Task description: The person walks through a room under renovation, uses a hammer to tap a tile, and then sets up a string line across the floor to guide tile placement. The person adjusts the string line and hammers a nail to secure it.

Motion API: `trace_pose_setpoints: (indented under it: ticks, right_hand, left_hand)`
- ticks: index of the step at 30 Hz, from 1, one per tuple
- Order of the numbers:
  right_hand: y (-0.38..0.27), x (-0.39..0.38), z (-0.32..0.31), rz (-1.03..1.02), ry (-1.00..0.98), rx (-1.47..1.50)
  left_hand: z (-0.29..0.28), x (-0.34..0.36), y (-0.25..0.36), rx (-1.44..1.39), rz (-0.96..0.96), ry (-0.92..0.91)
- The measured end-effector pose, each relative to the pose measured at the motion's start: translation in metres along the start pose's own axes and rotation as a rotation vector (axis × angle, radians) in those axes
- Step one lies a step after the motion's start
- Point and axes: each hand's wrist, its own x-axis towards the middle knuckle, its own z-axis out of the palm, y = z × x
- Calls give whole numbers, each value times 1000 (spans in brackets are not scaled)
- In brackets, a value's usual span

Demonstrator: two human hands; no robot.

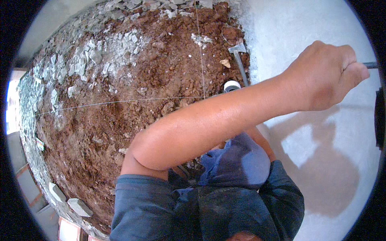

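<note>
My left forearm reaches across to the right, and my left hand (327, 76) is closed in a fist in front of the pale wall. A thin dark rod (370, 65) sticks out from the fist toward the right rim; its far end is cut off, so its kind cannot be told. Part of my right arm (259, 140) shows below the left forearm, which hides my right hand. Just above the forearm is a round thing with a white top (232, 85). Two thin pale strings (120, 100) cross near it above the soil.
Reddish-brown rough soil (100, 136) fills the left and middle, with broken grey stone pieces (92, 56) at the upper left. A long-handled tool with a flat metal head (237, 48) lies along the smooth pale wall (281, 36). Two flat stones (79, 207) lie at the lower left.
</note>
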Motion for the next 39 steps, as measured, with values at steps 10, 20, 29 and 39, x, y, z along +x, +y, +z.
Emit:
trace_pose_setpoints:
  ticks: [10, 20, 29, 39]
  right_hand:
    - [-15, 5, -5, 68, -13, -19]
    - [13, 11, 2, -329, -103, -345]
    - [-2, 15, 16, -111, -19, 56]
    - [5, 18, 17, -75, -15, 73]
  left_hand:
    - [27, -64, -44, 148, -118, 19]
    - [51, -65, -73, 59, 92, 10]
    - [48, -62, -76, 23, -121, -30]
    - [37, -55, -77, 12, -130, 24]
